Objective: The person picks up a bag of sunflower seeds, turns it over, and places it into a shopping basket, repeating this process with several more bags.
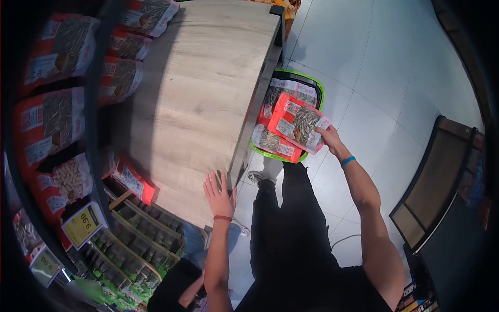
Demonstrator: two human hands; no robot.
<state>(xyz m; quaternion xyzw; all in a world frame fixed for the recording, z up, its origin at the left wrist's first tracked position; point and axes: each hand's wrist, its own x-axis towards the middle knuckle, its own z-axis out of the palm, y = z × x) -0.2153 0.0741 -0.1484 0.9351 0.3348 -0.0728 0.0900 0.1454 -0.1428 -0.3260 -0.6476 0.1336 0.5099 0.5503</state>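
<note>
My right hand [333, 142] grips one end of a red-and-white bag of sunflower seeds [305, 126], fingers closed on its pale edge. That bag lies tilted over a shopping basket with a bright green rim [322, 88], in which more seed bags [273, 141] can be seen. The basket is beside the wooden shelf board [208, 78]. My left hand [219, 197], fingers spread, rests at the board's near edge and holds nothing. A red bracelet is on the left wrist, a blue band on the right.
On the left, red bags [54, 127] fill racks, among them a peanut bag [66, 179] above a yellow price tag [83, 224]. One red bag [134, 179] leans at the board's corner. Green-packaged goods [135, 249] and another person [179, 283] are below. A dark-framed panel [429, 182] stands right.
</note>
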